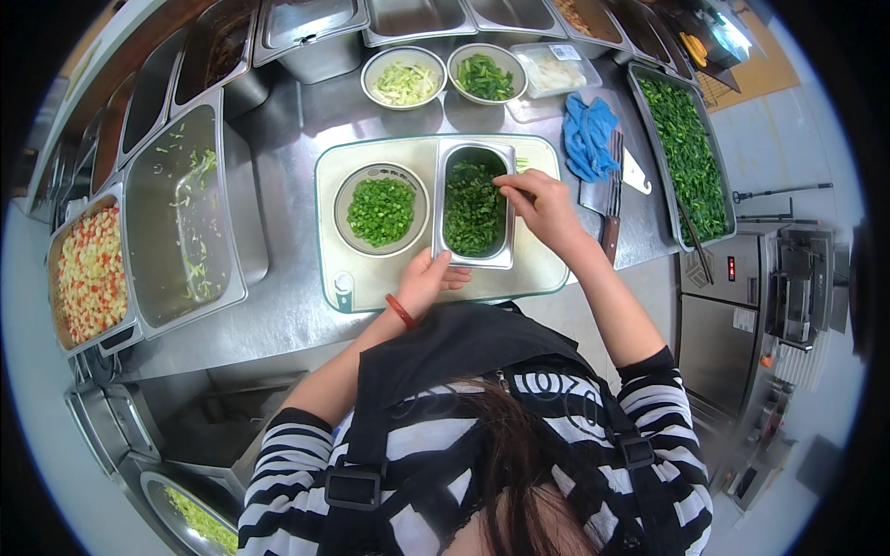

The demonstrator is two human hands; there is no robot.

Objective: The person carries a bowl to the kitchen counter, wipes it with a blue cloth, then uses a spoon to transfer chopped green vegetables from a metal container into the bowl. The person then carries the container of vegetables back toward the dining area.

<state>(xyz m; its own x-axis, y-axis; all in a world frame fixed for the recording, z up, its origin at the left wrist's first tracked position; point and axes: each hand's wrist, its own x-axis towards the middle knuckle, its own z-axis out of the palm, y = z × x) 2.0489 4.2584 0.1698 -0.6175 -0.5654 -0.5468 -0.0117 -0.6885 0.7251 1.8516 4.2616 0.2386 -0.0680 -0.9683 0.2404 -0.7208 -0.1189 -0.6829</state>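
Note:
A rectangular steel food pan of chopped dark green herbs is over the cutting board. My left hand grips its near left corner, thumb at the rim and fingers below. Over the pan's right rim reaches my right hand, thumb and index finger bent together; whether they pinch a bit of herb or only touch the pan is unclear. To the pan's left stands a bowl of chopped green onions.
Behind the board are bowls of sliced pale vegetable and cut greens, and a plastic box. A cleaver lies beside a blue cloth. A tray of greens borders the right; a deep steel pan stands left.

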